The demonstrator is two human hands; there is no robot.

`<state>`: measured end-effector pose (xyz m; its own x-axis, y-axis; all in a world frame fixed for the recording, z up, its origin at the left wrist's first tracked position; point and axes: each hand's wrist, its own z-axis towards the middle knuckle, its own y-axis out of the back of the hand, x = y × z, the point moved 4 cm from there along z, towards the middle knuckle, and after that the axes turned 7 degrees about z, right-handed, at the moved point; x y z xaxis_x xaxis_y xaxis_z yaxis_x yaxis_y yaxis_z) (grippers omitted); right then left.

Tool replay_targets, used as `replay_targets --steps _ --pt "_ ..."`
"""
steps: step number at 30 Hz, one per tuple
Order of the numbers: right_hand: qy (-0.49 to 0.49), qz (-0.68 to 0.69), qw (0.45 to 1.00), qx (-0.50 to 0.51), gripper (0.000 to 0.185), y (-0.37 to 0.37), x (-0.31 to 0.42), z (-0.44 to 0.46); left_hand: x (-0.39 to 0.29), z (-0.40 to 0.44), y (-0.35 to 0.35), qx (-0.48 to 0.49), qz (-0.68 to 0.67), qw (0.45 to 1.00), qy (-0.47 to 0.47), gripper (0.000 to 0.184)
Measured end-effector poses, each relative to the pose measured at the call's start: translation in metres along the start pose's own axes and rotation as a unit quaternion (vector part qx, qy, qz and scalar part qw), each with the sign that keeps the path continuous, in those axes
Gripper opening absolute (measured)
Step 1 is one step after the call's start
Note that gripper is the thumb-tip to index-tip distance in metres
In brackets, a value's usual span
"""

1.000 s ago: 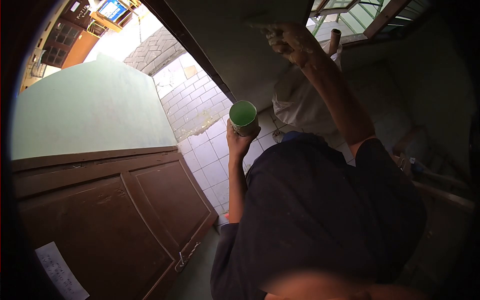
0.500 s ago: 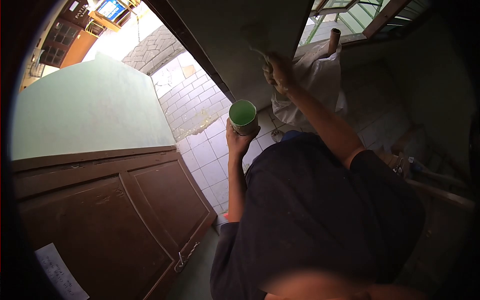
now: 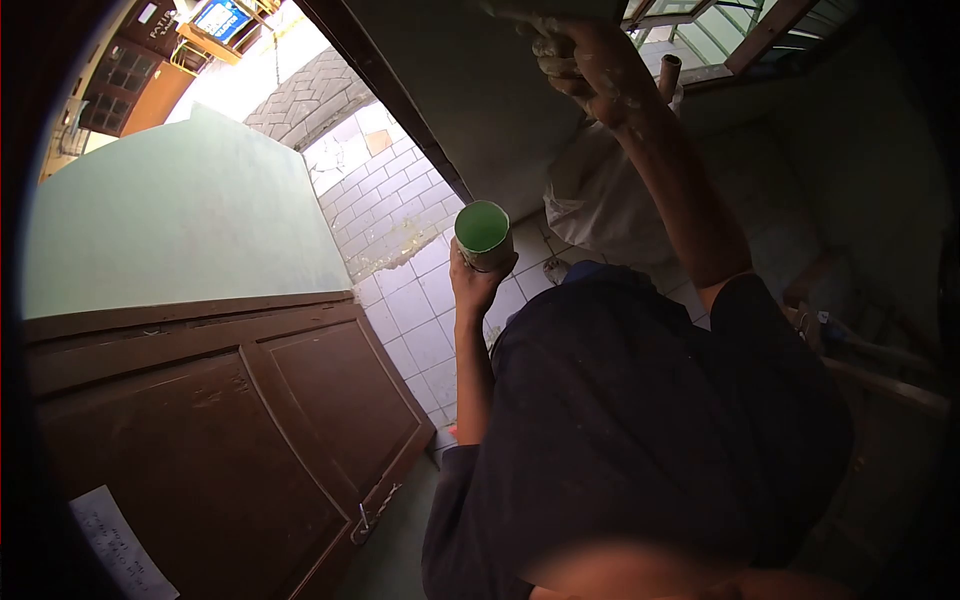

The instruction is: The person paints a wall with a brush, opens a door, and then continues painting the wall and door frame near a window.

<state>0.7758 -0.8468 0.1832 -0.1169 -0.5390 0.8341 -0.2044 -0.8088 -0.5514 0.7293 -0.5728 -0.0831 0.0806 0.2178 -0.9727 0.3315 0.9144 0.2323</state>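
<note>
My left hand (image 3: 478, 283) is wrapped round a can (image 3: 484, 235) whose inside is coated in green; it seems to hold green paint. The can's mouth tilts up toward me. Raised high at the top of the view, my right hand (image 3: 580, 65) grips what looks like a paintbrush (image 3: 510, 12), mostly dark and cut off by the upper edge. Pale smears mark my right hand and wrist. Beside that hand is a dark wall (image 3: 450, 70); whether the bristles touch it cannot be made out.
A brown panelled door (image 3: 200, 440) stands at the left, with a paper note (image 3: 122, 540) on it. Behind it is a pale green wall (image 3: 180, 210). White floor tiles (image 3: 410, 310) run below. A pale sack (image 3: 600, 190) with a tube (image 3: 669, 76) stands under a window (image 3: 700, 35).
My right hand has risen with the paintbrush, up and closer to me, and the brush now reaches the view's top edge. My left hand and the can have barely shifted.
</note>
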Motion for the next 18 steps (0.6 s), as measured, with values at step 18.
replay_targets --steps 18 --pt "-0.243 -0.002 0.947 -0.211 0.031 0.155 -0.304 0.012 0.004 -0.016 0.022 -0.025 -0.004 0.999 0.022 0.070"
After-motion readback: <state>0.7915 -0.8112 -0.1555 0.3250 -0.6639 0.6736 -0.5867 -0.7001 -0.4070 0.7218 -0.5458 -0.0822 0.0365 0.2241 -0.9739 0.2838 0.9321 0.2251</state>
